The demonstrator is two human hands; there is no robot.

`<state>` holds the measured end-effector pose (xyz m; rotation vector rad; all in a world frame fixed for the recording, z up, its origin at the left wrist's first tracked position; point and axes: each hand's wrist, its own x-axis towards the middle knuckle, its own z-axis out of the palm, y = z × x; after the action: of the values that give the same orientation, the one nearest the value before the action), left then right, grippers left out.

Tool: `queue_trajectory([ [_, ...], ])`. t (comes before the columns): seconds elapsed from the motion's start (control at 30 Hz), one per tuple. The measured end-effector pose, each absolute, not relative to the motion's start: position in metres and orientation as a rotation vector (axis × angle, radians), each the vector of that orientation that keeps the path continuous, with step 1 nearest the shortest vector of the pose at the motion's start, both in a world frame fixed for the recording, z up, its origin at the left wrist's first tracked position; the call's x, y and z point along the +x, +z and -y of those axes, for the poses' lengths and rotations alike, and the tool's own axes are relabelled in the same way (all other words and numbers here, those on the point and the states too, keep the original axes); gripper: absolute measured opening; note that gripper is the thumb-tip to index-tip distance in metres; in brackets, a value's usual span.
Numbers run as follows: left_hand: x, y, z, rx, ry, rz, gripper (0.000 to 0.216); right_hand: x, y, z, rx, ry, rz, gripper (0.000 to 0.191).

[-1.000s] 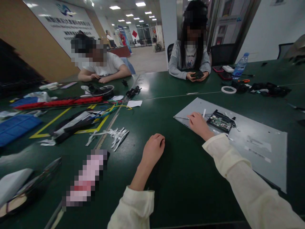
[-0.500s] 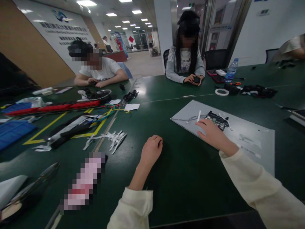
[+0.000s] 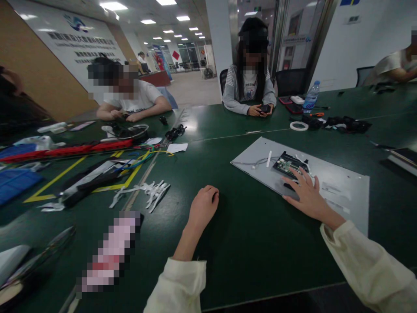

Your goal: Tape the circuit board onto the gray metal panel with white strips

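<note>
My right hand (image 3: 308, 194) is over a flat grey panel (image 3: 353, 184), its fingers spread and nothing gripped in them. Its fingertips are near a green circuit board in a black frame (image 3: 286, 161), covering the board's near edge; whether they touch it I cannot tell. A white strip (image 3: 269, 159) and a thin grey cable (image 3: 250, 163) lie on the panel left of the board. My left hand (image 3: 203, 204) rests on the dark green table to the left of the panel, its fingers curled loosely in, with no object visible in them.
White paper strips (image 3: 156, 193) and a phone in a pink case (image 3: 112, 254) lie left of my left hand. Farther left are a blue tray (image 3: 16, 182) and wires (image 3: 143, 156). A tape roll (image 3: 299, 126) and a water bottle (image 3: 312, 98) stand beyond the panel. Two people sit opposite.
My right hand has moved right and towards me, off the white strip, and its fingers have spread, uncovering more of the board. The left hand stays in place; the view has shifted slightly.
</note>
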<state>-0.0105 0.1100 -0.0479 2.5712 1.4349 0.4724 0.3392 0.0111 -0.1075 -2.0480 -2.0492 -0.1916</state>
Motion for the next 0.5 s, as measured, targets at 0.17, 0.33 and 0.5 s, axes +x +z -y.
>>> queue_trajectory([
  [0.17,-0.012,-0.051,-0.11,2.559,0.493,-1.426,0.024,0.349,-0.11,-0.015,-2.171,-0.204,1.94,0.06],
  [0.33,-0.013,-0.053,-0.111,2.54,0.496,-1.43,0.023,0.372,-0.118,-0.022,-2.328,-0.231,1.77,0.06],
  [0.5,-0.013,-0.053,-0.111,2.513,0.487,-1.439,0.024,0.4,-0.128,-0.028,-2.437,-0.244,1.557,0.062],
])
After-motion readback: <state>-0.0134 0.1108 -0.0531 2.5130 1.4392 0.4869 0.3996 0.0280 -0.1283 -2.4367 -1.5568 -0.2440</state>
